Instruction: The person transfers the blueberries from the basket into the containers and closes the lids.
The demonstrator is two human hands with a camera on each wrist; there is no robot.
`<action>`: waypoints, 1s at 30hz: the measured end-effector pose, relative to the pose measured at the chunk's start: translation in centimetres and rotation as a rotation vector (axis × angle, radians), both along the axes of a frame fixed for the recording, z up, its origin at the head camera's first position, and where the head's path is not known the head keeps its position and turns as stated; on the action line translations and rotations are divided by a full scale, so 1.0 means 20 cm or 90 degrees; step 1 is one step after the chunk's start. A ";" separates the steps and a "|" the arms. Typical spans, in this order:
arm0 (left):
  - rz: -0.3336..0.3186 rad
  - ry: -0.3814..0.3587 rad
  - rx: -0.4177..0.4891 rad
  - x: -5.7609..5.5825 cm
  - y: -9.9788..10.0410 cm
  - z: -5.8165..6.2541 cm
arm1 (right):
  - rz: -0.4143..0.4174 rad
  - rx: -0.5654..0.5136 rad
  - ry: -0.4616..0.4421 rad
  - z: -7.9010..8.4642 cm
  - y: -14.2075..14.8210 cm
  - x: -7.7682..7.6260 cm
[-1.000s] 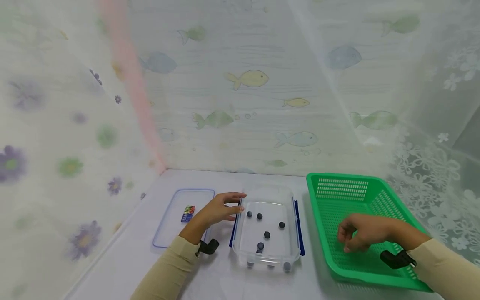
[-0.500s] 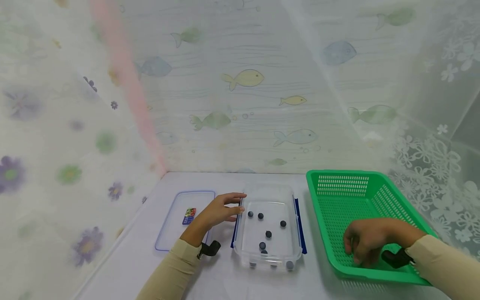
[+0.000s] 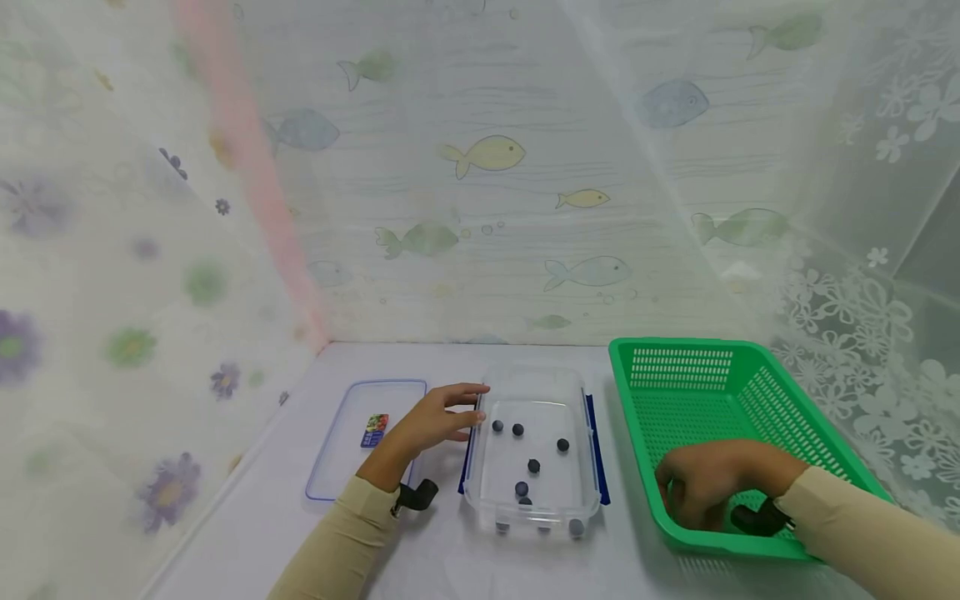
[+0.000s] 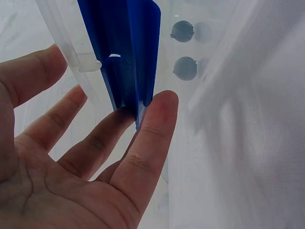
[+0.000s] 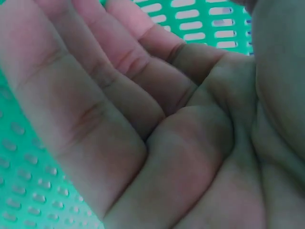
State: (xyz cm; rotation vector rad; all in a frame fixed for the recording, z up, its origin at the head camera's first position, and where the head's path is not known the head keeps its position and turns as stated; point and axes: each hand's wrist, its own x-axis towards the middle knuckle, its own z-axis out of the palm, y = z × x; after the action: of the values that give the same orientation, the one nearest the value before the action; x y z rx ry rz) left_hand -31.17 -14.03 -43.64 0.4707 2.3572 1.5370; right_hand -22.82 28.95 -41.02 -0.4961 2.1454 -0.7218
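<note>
A clear plastic container [image 3: 558, 479] holds several blueberries [image 3: 533, 466] spread over its bottom. Along its left side rests my left hand [image 3: 438, 421], fingers extended against the wall. In the left wrist view a dark blue clip flap [image 4: 126, 57] hangs down between those fingertips, with two blueberries [image 4: 185, 68] showing through the wall. My right hand [image 3: 701, 483] reaches low into the green basket [image 3: 757, 546], near its front left corner, fingers bent downward. Its palm [image 5: 190, 157] is bare in the right wrist view; the fingertips are out of frame, so I cannot tell what they hold.
A clear lid [image 3: 341, 471] with a blue seal and a small colourful label [image 3: 374, 431] lies left of the container. Another blue flap [image 3: 596, 450] sticks out on the container's right side. A printed curtain [image 3: 480, 250] rises behind the white table [image 3: 585, 575].
My right hand has moved lower in the basket, then left toward its near left corner. The left hand stays at the container's side, and the blueberries in the container have not shifted.
</note>
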 end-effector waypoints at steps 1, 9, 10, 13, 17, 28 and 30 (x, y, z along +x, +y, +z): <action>0.000 0.000 0.000 0.00 0.00 0.00 | 0.003 0.002 0.004 0.00 -0.01 0.00; 0.001 0.006 -0.003 0.01 0.00 0.03 | -0.040 0.011 0.014 0.00 -0.04 0.00; 0.002 0.007 -0.004 0.01 0.00 0.03 | -0.044 0.013 0.015 0.00 -0.04 0.00; 0.005 0.006 -0.009 0.02 0.00 0.03 | -0.054 0.008 0.016 -0.01 -0.04 0.00; 0.004 0.005 -0.009 0.02 0.00 0.03 | -0.063 -0.012 0.023 -0.01 -0.04 -0.01; 0.002 0.009 -0.008 0.01 0.00 0.01 | -0.039 -0.068 0.054 0.04 0.01 -0.04; 0.002 0.011 -0.009 0.01 0.00 0.01 | -0.036 -0.080 0.065 0.06 0.02 -0.05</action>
State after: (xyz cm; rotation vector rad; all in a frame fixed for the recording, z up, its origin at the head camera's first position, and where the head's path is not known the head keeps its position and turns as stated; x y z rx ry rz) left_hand -31.01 -13.95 -43.44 0.4787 2.3812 1.5229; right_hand -23.88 29.40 -39.72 -0.5514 2.2259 -0.8835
